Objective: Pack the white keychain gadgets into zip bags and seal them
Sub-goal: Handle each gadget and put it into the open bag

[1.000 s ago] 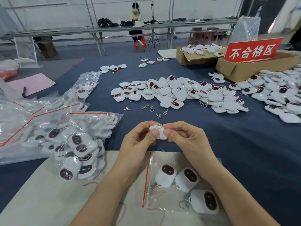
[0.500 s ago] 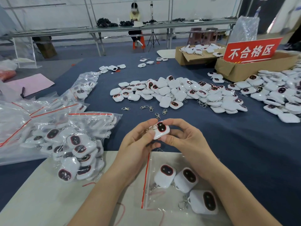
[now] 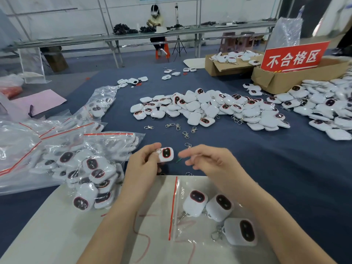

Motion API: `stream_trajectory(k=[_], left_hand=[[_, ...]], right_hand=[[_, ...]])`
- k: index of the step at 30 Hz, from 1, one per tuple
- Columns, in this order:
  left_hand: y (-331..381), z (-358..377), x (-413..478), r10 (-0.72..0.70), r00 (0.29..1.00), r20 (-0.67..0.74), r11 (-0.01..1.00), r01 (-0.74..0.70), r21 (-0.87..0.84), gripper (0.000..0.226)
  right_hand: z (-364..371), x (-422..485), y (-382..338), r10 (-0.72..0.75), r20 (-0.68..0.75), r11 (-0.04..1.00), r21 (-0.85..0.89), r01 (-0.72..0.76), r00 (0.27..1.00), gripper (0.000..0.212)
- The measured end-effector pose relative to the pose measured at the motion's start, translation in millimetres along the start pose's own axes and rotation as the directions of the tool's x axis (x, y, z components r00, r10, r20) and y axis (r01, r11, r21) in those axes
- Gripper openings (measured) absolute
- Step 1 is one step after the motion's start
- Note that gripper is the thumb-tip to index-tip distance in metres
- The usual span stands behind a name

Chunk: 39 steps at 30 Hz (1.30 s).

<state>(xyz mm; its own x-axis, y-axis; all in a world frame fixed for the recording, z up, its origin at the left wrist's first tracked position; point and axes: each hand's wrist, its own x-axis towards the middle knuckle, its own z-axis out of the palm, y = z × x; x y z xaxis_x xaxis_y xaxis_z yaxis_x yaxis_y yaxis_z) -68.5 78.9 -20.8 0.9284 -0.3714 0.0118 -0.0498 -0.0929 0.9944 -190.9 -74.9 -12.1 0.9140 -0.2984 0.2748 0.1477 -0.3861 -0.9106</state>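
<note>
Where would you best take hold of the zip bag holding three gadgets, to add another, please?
Pinch the red-striped mouth edge of the zip bag, coming from its left: the bag lies flat, its three gadgets lie right of that edge, and the right hand is free.
</note>
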Motion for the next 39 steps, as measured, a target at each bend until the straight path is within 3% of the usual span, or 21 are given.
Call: stream_trajectory(k=[3,5,7,13,17,23,29,33,39], left_hand=[[2.4,-3.7,-0.6,-0.013,1.0,-0.017,0.999,0.014,0.041,0.031],[4.9,-6.6,-2.1,-0.027,0.999,-0.023,0.999,0.028,0.034,0.031],[6.7,-9.6,-2.4,-0.051,0.998,-0.031,0.998,0.052,0.032,0.03],[14.4,-11.2,-9.8,-0.125,0.99,0.07,0.987,0.132,-0.093,0.025],[17.5,-13.1,-14.0,-0.095,0.981,0.17,0.988,0.115,-0.108,0.021],[20.9,-19.4,-19.0,-0.056,0.953,0.298,0.994,0.026,0.107,0.019],[23.6,-7.3,-30.3,-0.102,0.907,0.409,0.979,0.019,0.202,0.018],[27.7,-2.5,-37.0,-0.1,0.877,0.471,0.977,-0.002,0.212,0.022],[31.2,-6.4,-38.6,-0.116,0.809,0.576,0.981,0.004,0.192,0.022]], right_hand=[[13.2,1.8,2.1,-0.17,0.201,0.92,-0.318,0.228,0.965,0.041],[20.6,2.5,6.0,-0.12,0.331,0.839,-0.47,0.274,0.936,0.038],[21.9,3.3,9.0,-0.051,0.356,0.815,-0.524,0.245,0.933,0.035],[18.7,2.0,7.7,-0.026,0.347,0.835,-0.508,0.211,0.937,0.031],[16.5,-1.1,5.3,-0.027,0.238,0.943,-0.317,0.104,0.971,0.029],[10.5,0.9,11.2,0.011,0.116,0.99,-0.138,0.005,0.993,0.033],[11.1,3.6,8.5,-0.039,-0.026,0.994,-0.106,0.036,0.999,0.038],[8.7,4.3,10.3,-0.016,-0.034,0.992,-0.123,0.012,0.999,0.037],[7.7,3.4,7.6,-0.098,-0.048,0.981,-0.172,0.089,0.994,0.046]])
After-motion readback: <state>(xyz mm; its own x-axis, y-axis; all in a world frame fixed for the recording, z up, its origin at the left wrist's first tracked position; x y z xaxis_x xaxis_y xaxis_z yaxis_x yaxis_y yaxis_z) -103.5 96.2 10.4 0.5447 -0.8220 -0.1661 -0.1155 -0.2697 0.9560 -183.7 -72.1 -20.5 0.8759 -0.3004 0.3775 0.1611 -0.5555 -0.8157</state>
